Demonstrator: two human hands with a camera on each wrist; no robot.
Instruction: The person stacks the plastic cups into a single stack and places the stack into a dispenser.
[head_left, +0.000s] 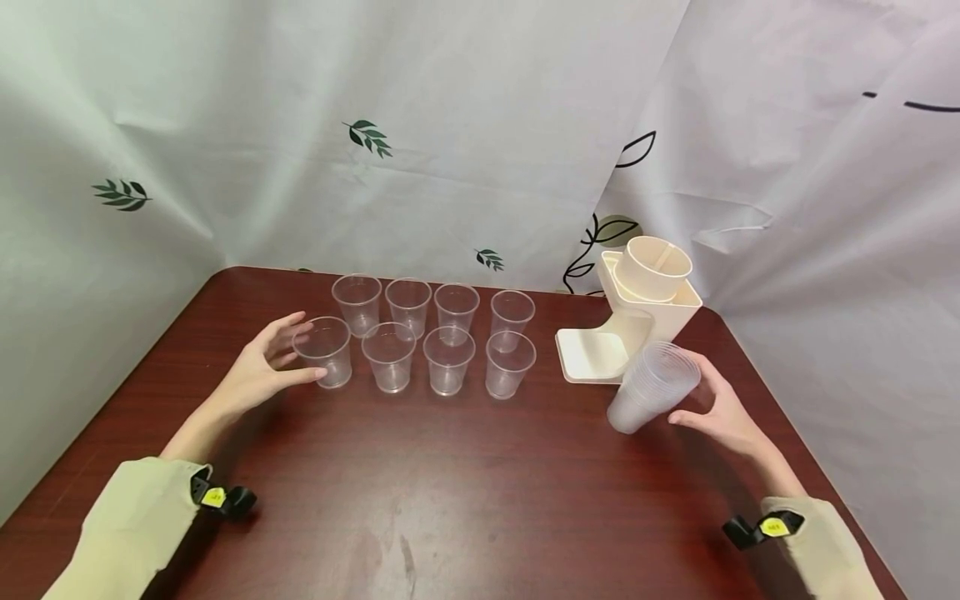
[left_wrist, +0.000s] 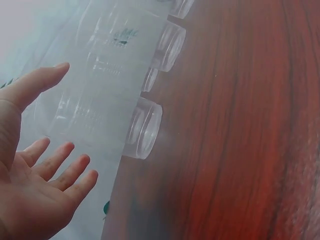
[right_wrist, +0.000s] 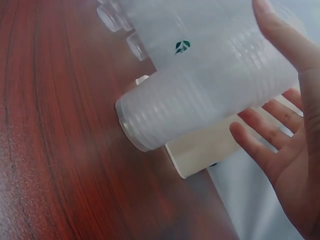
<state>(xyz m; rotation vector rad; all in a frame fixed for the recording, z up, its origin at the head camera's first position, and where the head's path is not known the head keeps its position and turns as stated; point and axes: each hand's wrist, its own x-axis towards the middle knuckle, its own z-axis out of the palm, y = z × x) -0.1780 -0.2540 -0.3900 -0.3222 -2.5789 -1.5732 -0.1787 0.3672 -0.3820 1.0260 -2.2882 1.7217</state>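
My left hand (head_left: pixel 257 371) reaches around the leftmost front clear plastic cup (head_left: pixel 335 368), thumb before it and fingers behind. In the left wrist view the fingers (left_wrist: pixel 52 167) are spread, with gaps around that cup (left_wrist: pixel 142 127). At the right, a stack of nested clear cups (head_left: pixel 651 390) stands between the thumb and fingers of my right hand (head_left: pixel 723 412). The right wrist view shows the stack (right_wrist: pixel 195 105) with its base by the table and loosely extended fingers (right_wrist: pixel 252 142) next to it.
Several more clear cups (head_left: pixel 448 367) stand in two rows across the table's back half. A cream plastic holder (head_left: pixel 654 287) with a round tube and flat foot stands behind the stack. White patterned cloth (head_left: pixel 450 125) hangs along the back and sides of the brown table (head_left: pixel 480 492).
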